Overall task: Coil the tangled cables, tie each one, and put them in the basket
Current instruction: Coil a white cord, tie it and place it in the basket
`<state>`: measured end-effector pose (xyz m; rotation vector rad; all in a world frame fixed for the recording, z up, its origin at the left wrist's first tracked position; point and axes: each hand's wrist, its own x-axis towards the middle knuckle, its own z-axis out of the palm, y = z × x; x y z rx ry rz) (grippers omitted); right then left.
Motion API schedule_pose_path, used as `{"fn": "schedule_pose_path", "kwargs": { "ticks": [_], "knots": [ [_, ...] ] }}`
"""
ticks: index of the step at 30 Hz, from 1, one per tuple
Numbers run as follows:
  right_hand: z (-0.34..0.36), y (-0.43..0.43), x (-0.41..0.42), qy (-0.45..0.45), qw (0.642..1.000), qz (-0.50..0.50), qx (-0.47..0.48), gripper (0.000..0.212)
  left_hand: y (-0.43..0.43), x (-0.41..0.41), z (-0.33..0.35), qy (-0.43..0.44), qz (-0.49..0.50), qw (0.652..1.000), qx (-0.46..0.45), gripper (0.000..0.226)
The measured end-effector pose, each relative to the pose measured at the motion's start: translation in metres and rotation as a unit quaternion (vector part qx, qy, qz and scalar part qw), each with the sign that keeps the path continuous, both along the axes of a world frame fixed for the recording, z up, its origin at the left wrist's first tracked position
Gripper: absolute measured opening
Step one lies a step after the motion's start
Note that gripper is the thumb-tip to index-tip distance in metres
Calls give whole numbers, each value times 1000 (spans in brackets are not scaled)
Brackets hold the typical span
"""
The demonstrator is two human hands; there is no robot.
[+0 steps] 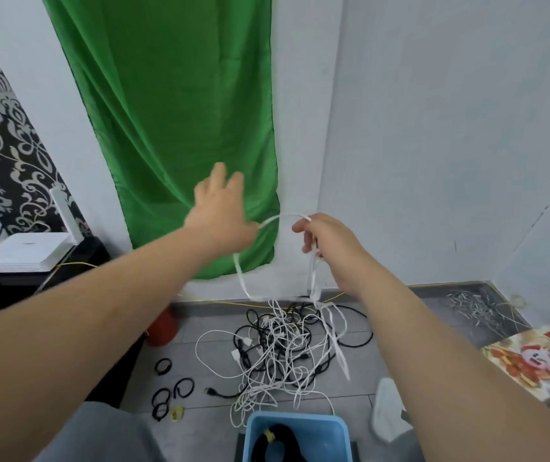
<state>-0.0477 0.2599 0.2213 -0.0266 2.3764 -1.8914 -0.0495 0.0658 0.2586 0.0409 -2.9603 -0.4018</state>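
A flat white cable (285, 216) arcs between my two raised hands and drops in two strands to a tangle of white and black cables (283, 348) on the grey floor. My right hand (333, 248) pinches the cable between its fingertips. My left hand (220, 208) is held up with straight fingers, its back to me; the cable runs round its palm side, where the contact is hidden. The blue basket (295, 415) stands at the bottom edge and holds a coiled black cable (280, 445) bound with a yellow tie.
Several black loop ties (173, 391) and a yellow tie (177, 413) lie on the floor left of the tangle. A red object (163, 328), a white router (27, 251) on a dark stand, a colourful bag (533, 358) and a white object (388, 408) surround the area.
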Motion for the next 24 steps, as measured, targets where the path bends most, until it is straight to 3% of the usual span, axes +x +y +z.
{"fn": "schedule_pose_path", "kwargs": {
  "ticks": [2,4,7,10,14,16,18,21,24],
  "knots": [
    [7,-8,3,17,999,19,-37,19,25,7,-11,50,-163,983,67,88],
    [10,-8,8,23,996,39,-78,24,40,8,-21,39,-230,958,164,69],
    [7,-3,12,25,995,62,-68,25,42,4,-31,12,-226,951,212,52],
    [-4,4,11,55,993,80,68,23,33,3,-41,-10,-237,948,213,35],
    [-17,5,11,-92,989,111,-31,22,14,-2,-54,30,-149,963,221,13],
    [-28,-1,10,-141,980,136,-31,15,6,-4,-63,34,-114,943,311,12],
    [-42,-9,9,-116,979,164,33,11,5,-3,-74,18,-107,911,397,15],
    [-56,-22,4,-58,983,135,113,12,7,2,-88,9,-109,894,434,19],
    [-59,-23,-6,-54,985,82,143,20,-1,2,-102,22,-83,881,465,18]
  ]
}}
